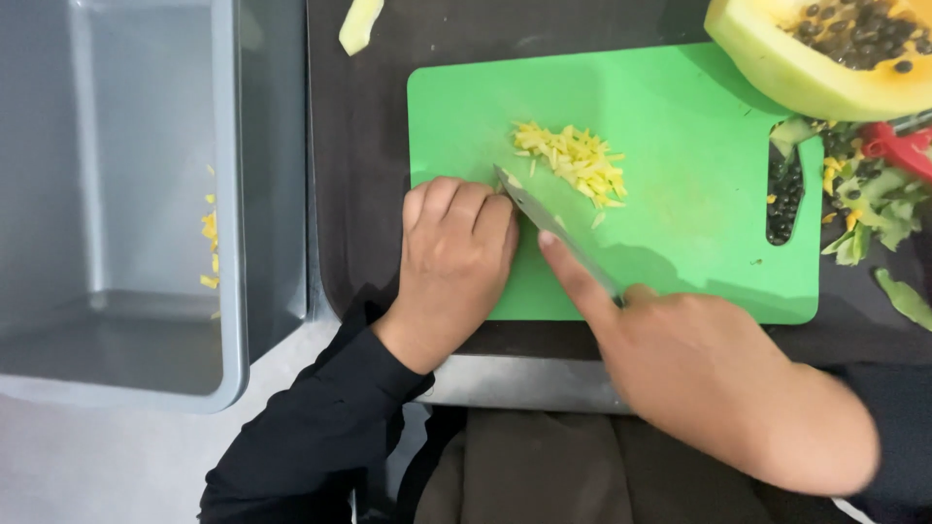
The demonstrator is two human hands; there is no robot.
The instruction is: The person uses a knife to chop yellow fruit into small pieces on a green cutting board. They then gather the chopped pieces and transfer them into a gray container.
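right hand (718, 378) grips the knife (553, 228), index finger laid along the blade. left hand (456, 262) w/ fingers curled together on the green cutting board (699, 194), touching the blade. yellow shreds (575, 163) just past the tip. halved papaya (825, 49) top right, grey bin (228, 243) left.

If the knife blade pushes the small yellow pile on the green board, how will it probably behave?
The yellow pile is loose thin slivers, so it would probably scatter, not slide together. The pieces look light and moist; some may stick to the knife or the green board.
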